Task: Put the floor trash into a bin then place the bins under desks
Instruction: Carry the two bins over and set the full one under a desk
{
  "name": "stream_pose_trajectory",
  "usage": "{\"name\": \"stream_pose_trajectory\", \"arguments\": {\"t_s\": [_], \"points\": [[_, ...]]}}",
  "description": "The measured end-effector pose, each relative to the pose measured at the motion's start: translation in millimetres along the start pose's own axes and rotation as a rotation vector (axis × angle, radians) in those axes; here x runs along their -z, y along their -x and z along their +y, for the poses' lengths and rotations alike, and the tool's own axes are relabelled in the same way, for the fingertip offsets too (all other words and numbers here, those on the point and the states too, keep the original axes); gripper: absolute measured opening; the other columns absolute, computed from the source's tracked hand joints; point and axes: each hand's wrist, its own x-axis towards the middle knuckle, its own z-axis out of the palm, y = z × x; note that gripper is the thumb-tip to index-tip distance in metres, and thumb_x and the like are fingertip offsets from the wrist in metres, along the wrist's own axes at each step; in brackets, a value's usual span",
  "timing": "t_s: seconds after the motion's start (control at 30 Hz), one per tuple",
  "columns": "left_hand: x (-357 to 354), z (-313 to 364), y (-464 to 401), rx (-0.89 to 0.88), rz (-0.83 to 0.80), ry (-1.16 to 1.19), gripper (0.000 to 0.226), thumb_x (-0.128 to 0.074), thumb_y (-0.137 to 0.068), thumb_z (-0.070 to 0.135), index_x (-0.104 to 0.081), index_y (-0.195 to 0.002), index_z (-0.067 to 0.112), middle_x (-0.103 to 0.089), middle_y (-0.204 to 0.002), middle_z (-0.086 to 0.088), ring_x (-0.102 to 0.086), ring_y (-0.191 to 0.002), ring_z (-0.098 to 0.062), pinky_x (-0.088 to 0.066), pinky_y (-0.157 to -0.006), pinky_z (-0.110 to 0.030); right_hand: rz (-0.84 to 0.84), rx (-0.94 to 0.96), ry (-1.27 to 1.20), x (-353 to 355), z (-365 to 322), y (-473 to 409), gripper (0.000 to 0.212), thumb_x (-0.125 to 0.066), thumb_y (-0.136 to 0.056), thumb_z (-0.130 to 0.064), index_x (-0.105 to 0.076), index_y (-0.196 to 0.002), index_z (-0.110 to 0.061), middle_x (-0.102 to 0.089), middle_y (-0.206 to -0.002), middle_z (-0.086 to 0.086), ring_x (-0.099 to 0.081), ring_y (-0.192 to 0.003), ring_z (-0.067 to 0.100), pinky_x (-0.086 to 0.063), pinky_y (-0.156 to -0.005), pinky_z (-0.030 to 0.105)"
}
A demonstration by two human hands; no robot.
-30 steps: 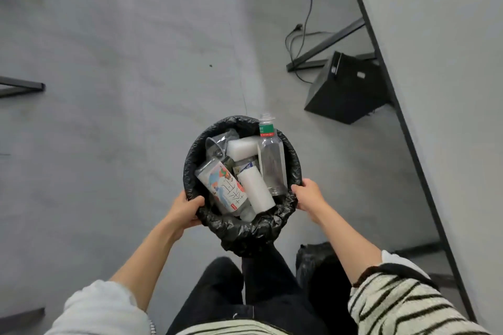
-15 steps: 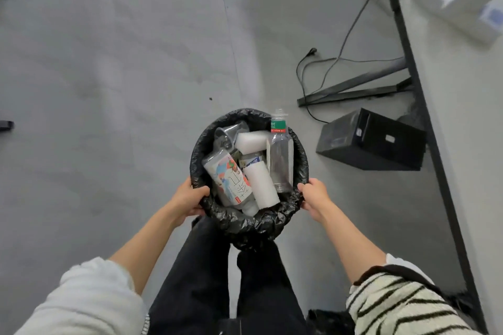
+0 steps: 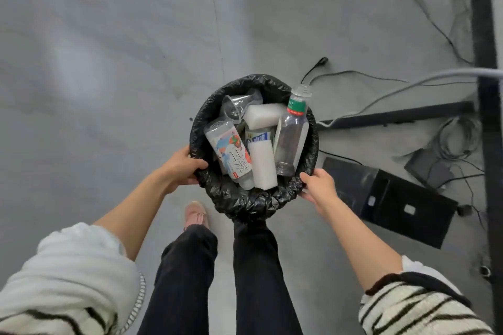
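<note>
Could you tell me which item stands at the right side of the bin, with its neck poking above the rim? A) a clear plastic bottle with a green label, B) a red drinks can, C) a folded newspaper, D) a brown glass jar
A: the clear plastic bottle with a green label at its neck leans against the right side of the bin, its cap rising past the black liner's rim.
</note>
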Motion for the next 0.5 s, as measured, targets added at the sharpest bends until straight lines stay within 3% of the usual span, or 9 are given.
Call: {"name": "stream_pose_trajectory", "arguments": {"t_s": [0.1,0.17,0.3,0.4,0.5], "points": [[-24.4,14.8,-57.1,0.024,-0.001,-0.013,0.033,-0.052,-0.090,-0.001,-0.049,-0.117,0.018,-0.061,-0.103,-0.010,-0.063,-0.081,-0.021,-0.058,-0.060,-0.027,0.002,-0.058,0.031,2.1,-12.8,-62.2,0.007,-0.050,-0.093,-0.003,-0.053,-0.092,-0.009,-0.058,-0.105,0.012,-0.060,-0.084,0.022,-0.054,-0.083,0.041],[-40.0,18.8,-94.7,0.048,0.004,-0.020,0.031,-0.053,-0.090,-0.001,-0.048,-0.114,0.019,-0.061,-0.100,-0.009,-0.060,-0.072,-0.016,-0.056,-0.049,-0.022,0.017,-0.100,0.057,0.7,-14.6,-106.2,0.006,-0.050,-0.094,-0.004,-0.053,-0.094,-0.009,-0.058,-0.104,0.012,-0.059,-0.076,0.019,-0.054,-0.081,0.041],[-65.4,18.7,-163.4,0.075,0.005,-0.065,0.034,-0.055,-0.090,0.002,-0.049,-0.120,0.018,-0.060,-0.095,-0.007,-0.057,-0.065,-0.013,-0.051,-0.040,-0.017,0.064,-0.123,0.098,-5.5,-10.5,-176.4,0.015,-0.048,-0.095,-0.006,-0.052,-0.084,-0.014,-0.058,-0.100,0.011,-0.057,-0.069,0.016,-0.056,-0.073,0.039],[-80.8,10.1,-205.6,0.102,-0.037,-0.079,0.037,-0.055,-0.091,0.003,-0.047,-0.126,0.015,-0.058,-0.093,-0.004,-0.056,-0.064,-0.011,-0.048,-0.040,-0.016,0.093,-0.138,0.124,-7.2,0.1,-214.6,0.009,-0.047,-0.095,-0.005,-0.053,-0.097,-0.011,-0.059,-0.101,0.010,-0.057,-0.068,0.015,-0.054,-0.076,0.039],[-94.6,3.9,-231.6,0.102,-0.074,-0.145,0.037,-0.058,-0.091,0.007,-0.048,-0.126,0.015,-0.061,-0.093,-0.003,-0.060,-0.072,-0.012,-0.050,-0.050,-0.018,0.110,-0.188,0.115,-2.8,9.7,-237.4,0.020,-0.044,-0.095,-0.002,-0.052,-0.111,-0.010,-0.059,-0.106,0.011,-0.060,-0.076,0.019,-0.052,-0.072,0.039]]}}
